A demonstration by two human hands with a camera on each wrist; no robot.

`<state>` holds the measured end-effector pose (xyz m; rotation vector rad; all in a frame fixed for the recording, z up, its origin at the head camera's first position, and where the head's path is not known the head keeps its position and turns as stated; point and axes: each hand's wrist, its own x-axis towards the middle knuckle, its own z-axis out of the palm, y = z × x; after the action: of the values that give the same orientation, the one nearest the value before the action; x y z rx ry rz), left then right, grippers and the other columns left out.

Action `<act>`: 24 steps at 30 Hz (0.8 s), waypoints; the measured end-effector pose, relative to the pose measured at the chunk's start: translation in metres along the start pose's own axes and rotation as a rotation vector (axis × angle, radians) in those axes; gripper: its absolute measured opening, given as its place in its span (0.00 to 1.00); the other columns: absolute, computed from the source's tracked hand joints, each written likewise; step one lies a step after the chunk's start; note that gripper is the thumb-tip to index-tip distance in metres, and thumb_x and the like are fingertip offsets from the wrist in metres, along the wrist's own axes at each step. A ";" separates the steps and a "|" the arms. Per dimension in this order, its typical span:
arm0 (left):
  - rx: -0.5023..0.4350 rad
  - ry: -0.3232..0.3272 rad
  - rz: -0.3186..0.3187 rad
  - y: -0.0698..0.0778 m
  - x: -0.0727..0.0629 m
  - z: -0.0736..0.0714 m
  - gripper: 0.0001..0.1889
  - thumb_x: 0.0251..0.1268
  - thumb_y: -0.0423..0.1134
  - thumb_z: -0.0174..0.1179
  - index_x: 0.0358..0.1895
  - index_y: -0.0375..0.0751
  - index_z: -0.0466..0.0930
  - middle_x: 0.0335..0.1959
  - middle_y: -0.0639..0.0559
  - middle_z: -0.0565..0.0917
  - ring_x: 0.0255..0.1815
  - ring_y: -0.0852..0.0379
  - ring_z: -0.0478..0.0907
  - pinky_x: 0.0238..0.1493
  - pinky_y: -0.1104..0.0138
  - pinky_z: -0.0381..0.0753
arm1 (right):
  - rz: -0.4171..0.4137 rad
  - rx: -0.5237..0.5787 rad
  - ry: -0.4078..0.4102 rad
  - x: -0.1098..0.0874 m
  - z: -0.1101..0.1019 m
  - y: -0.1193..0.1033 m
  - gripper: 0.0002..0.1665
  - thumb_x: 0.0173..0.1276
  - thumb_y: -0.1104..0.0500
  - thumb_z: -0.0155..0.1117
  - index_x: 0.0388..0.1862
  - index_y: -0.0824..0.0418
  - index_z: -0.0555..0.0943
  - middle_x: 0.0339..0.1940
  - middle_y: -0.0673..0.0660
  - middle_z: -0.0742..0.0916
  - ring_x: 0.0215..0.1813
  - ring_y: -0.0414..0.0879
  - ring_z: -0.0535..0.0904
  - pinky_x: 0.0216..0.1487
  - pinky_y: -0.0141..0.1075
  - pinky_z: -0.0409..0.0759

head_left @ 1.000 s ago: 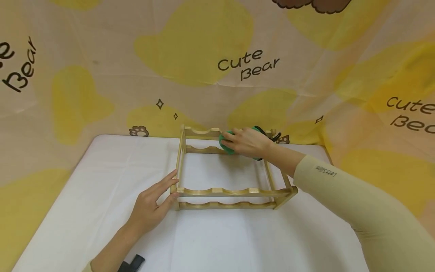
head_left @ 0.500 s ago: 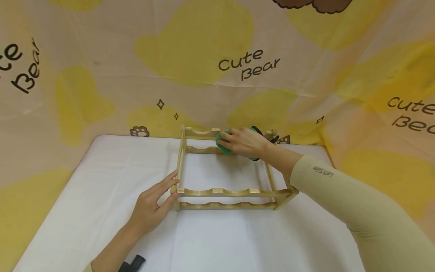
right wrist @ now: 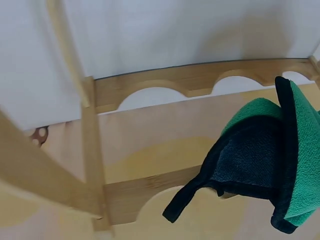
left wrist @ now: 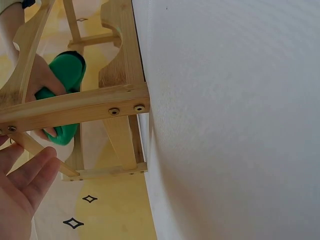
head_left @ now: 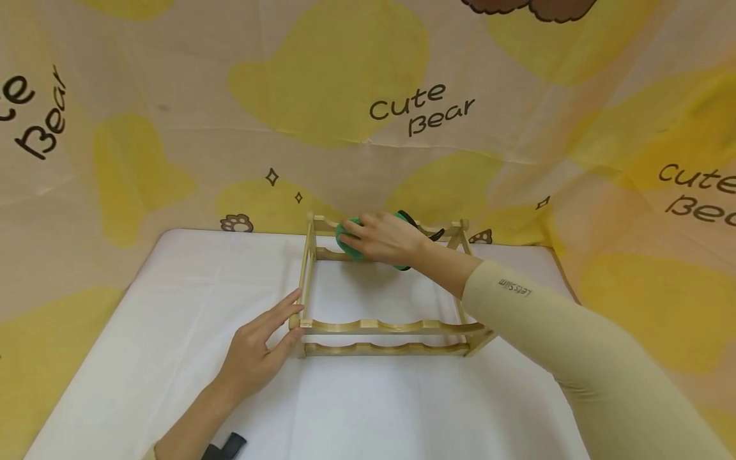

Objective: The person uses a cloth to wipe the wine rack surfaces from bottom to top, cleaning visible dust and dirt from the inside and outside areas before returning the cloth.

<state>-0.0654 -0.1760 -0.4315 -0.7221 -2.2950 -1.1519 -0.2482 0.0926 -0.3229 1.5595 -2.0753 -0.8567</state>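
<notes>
A light wooden wine rack [head_left: 391,327] with scalloped rails stands on the white-covered table. My left hand [head_left: 250,351] rests against its front left corner, fingers fairly straight and touching the wood. My right hand [head_left: 388,239] grips a green cloth [head_left: 347,246] with black edging at the rack's back upper rail. In the left wrist view the green cloth [left wrist: 67,70] is bunched in the right hand beyond the nearer rails. The right wrist view shows the cloth's dark inner side [right wrist: 250,155] and a black hanging loop [right wrist: 182,202]; the fingers are hidden there.
A yellow and beige printed sheet [head_left: 345,96] hangs behind the table [head_left: 190,281] and along its sides. A small black object [head_left: 232,444] lies at the bottom edge of the head view, beside the left forearm.
My right hand has moved left along the back rail with the green cloth, uncovering the rack's back right corner. My left hand has stayed at the front left corner.
</notes>
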 end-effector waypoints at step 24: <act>0.003 0.011 0.020 0.001 0.000 0.001 0.22 0.60 0.27 0.70 0.60 0.37 0.84 0.71 0.44 0.79 0.67 0.50 0.80 0.70 0.75 0.71 | 0.001 -0.044 -0.091 -0.033 0.002 0.012 0.32 0.76 0.59 0.69 0.76 0.55 0.73 0.71 0.60 0.77 0.46 0.50 0.82 0.34 0.32 0.84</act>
<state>-0.0649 -0.1743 -0.4315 -0.7334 -2.2748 -1.1405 -0.2485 0.1265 -0.3150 1.5228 -2.1054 -0.9832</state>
